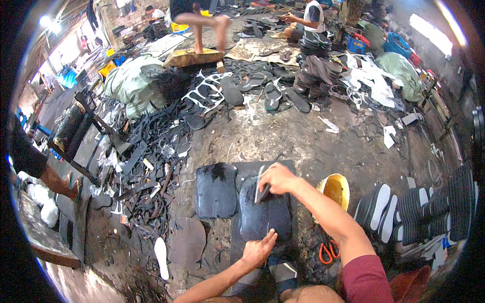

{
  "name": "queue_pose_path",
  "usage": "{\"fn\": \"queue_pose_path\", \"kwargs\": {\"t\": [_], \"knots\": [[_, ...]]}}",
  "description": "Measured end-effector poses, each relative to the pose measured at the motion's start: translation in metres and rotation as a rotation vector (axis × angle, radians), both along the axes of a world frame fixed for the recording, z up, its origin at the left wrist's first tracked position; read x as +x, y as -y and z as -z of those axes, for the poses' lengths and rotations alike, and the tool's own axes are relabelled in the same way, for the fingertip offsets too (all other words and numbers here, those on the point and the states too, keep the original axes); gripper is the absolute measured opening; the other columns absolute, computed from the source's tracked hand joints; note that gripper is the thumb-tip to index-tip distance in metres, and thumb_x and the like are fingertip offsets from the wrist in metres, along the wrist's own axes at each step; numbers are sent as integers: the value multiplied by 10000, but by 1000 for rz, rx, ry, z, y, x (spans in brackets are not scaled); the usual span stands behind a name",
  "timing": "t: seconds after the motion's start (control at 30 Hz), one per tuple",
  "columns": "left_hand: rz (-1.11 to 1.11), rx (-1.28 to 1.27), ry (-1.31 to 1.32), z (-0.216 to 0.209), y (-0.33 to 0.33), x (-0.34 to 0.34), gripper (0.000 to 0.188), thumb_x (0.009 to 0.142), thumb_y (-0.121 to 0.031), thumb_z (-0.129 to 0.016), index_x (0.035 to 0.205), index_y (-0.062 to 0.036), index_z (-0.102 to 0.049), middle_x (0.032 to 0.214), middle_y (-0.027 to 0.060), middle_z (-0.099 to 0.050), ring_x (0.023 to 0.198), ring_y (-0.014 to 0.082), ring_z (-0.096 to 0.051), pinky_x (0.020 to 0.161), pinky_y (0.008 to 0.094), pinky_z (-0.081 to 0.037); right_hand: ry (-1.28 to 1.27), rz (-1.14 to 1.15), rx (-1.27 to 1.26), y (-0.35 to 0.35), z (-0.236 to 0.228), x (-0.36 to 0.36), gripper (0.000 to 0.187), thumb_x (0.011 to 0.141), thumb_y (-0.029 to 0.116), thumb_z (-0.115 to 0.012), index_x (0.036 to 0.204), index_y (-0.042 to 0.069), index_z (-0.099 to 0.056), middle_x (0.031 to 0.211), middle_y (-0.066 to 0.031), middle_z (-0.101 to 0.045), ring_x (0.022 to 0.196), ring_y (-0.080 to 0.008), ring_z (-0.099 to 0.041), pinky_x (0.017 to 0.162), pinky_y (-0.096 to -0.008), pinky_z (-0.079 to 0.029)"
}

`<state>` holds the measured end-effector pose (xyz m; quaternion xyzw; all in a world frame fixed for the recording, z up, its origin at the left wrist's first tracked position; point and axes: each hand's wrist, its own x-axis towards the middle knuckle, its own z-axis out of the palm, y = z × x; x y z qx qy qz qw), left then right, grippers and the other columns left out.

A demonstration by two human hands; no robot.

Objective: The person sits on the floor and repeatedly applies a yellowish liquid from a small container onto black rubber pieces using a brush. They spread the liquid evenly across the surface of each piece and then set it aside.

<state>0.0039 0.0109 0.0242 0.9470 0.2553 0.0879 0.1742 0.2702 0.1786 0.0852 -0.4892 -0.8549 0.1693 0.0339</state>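
Note:
A black rounded sheet [265, 214] with a wet sheen lies in front of me on a larger dark board [239, 247]. My left hand [259, 250] rests at the sheet's near edge, its index finger stretched out onto it and the other fingers partly bent. Over the far left part of the sheet, my right hand [278, 179] grips a thin, pale, flat spreader [260, 183]; its lower end is close to the sheet. A second shiny black sheet [216, 194] lies just to the left. To the right stands a yellow bowl [337, 189], partly behind my right forearm.
Orange-handled scissors [329, 252] lie right of the board. A white insole [161, 258] and a brown rounded piece [188, 242] are at left. Stacked soles [384, 207] line the right side; black scraps [146, 146] and sandals [272, 95] cover the floor beyond. Other people are farther off.

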Motion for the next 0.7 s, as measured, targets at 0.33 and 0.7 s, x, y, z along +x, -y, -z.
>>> {"fn": "queue_pose_path", "kwargs": {"t": [0.33, 0.7], "knots": [[-86, -70, 93, -8, -1, 5, 424, 922, -152, -648, 1343, -108, -625, 1448, 62, -618, 673, 310, -734, 551, 429, -596, 80, 505, -64, 89, -41, 26, 493, 812, 176, -662, 1280, 322, -705, 1104, -110, -763, 1055, -350, -717, 891, -506, -567], [-67, -40, 70, -8, -3, -5, 570, 871, -76, -605, 1436, -133, -560, 1539, 30, -539, 686, 255, -743, 590, 398, -603, 65, 646, 112, 53, -24, 8, 414, 871, 201, -679, 1268, 315, -686, 954, -141, -759, 942, -368, -733, 779, -504, -580]]}}
